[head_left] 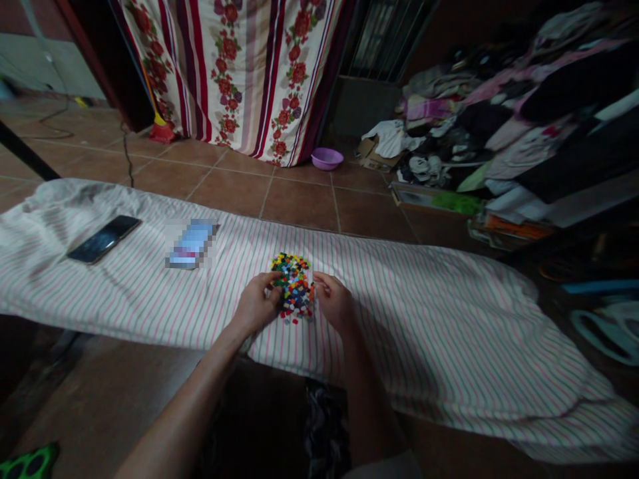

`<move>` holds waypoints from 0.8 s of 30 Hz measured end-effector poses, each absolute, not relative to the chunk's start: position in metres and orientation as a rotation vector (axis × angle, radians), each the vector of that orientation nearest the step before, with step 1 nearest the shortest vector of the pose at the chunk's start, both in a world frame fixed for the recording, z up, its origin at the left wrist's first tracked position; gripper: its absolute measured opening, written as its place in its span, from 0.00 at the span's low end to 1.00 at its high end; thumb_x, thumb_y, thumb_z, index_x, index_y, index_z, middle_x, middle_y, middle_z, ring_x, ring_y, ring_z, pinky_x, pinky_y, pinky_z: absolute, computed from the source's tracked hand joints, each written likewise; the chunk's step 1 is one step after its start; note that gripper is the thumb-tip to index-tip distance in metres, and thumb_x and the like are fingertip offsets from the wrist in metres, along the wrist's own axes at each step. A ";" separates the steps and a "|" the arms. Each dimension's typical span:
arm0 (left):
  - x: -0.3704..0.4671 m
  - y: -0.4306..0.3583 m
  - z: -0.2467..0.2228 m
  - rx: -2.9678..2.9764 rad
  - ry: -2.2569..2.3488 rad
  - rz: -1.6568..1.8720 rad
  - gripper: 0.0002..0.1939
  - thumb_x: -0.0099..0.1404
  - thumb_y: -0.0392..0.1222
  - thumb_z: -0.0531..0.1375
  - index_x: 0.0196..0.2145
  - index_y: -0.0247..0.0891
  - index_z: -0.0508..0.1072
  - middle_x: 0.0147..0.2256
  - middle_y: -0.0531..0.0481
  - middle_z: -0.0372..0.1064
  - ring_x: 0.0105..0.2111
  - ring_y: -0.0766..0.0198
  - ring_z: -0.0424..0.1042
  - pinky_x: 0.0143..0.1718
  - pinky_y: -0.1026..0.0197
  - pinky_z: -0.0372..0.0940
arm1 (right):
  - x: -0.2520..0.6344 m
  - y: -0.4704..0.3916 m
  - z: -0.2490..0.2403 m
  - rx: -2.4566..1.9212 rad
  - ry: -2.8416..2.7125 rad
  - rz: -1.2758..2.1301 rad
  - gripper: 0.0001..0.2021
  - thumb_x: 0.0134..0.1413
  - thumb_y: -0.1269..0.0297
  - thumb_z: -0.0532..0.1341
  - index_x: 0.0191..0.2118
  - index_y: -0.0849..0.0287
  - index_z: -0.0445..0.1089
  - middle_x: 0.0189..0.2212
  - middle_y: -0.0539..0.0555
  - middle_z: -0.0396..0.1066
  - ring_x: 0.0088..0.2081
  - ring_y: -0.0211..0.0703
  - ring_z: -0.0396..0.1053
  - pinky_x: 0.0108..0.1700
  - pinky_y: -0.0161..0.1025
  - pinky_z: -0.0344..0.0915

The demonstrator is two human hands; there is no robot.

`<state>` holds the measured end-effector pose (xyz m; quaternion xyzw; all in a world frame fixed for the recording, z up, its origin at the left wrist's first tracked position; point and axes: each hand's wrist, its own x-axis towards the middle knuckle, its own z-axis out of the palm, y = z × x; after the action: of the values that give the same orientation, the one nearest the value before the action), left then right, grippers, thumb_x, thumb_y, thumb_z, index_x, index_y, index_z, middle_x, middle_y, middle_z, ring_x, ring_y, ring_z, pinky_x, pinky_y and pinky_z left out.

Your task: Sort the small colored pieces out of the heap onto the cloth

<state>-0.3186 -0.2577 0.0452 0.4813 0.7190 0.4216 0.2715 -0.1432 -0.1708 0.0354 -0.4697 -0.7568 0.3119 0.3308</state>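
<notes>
A pile of small multicoloured pieces lies on a striped cloth that covers a long, low surface. At the left edge of the pile is my left hand, its fingers bent and apart, touching the pieces. On the right side my right hand has its fingers curled together beside the pile; whatever its fingertips may hold is too small to make out.
Left of the pile lie a dark phone and a second phone with a blurred screen. Beyond the cloth are a purple basin, a floral curtain and heaped clothes.
</notes>
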 end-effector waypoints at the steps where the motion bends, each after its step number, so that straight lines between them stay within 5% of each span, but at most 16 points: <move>1: -0.321 -0.260 0.049 1.378 1.950 1.069 0.19 0.61 0.40 0.56 0.50 0.40 0.71 0.44 0.46 0.70 0.37 0.65 0.71 0.43 0.59 0.68 | -0.137 -0.170 0.036 -1.267 -1.991 0.828 0.16 0.53 0.66 0.53 0.45 0.59 0.73 0.41 0.58 0.75 0.41 0.45 0.73 0.46 0.42 0.70; 6: -0.323 -0.274 0.062 1.656 2.005 0.614 0.34 0.57 0.46 0.62 0.60 0.42 0.60 0.53 0.41 0.62 0.39 0.61 0.72 0.42 0.58 0.67 | -0.118 -0.173 0.040 -1.396 -2.114 1.110 0.19 0.47 0.61 0.63 0.47 0.59 0.71 0.30 0.51 0.74 0.28 0.40 0.72 0.30 0.34 0.67; 11: -0.306 -0.282 0.056 1.839 2.058 0.329 0.48 0.51 0.42 0.67 0.64 0.44 0.48 0.54 0.38 0.58 0.48 0.52 0.70 0.45 0.54 0.67 | -0.124 -0.188 0.047 -1.378 -2.046 1.526 0.28 0.47 0.65 0.62 0.57 0.57 0.63 0.27 0.45 0.70 0.21 0.32 0.66 0.22 0.28 0.61; 24: -0.302 -0.267 0.037 1.562 2.066 0.888 0.23 0.62 0.41 0.56 0.55 0.39 0.65 0.46 0.44 0.63 0.44 0.60 0.71 0.48 0.56 0.67 | -0.140 -0.187 0.041 -1.119 -2.000 1.501 0.22 0.54 0.67 0.54 0.55 0.60 0.66 0.34 0.53 0.74 0.33 0.39 0.75 0.38 0.37 0.73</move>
<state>-0.3020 -0.2670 0.0370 0.5589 0.7392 0.3178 0.2006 -0.1402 -0.1866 0.0411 -0.4004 -0.7152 0.5370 0.1997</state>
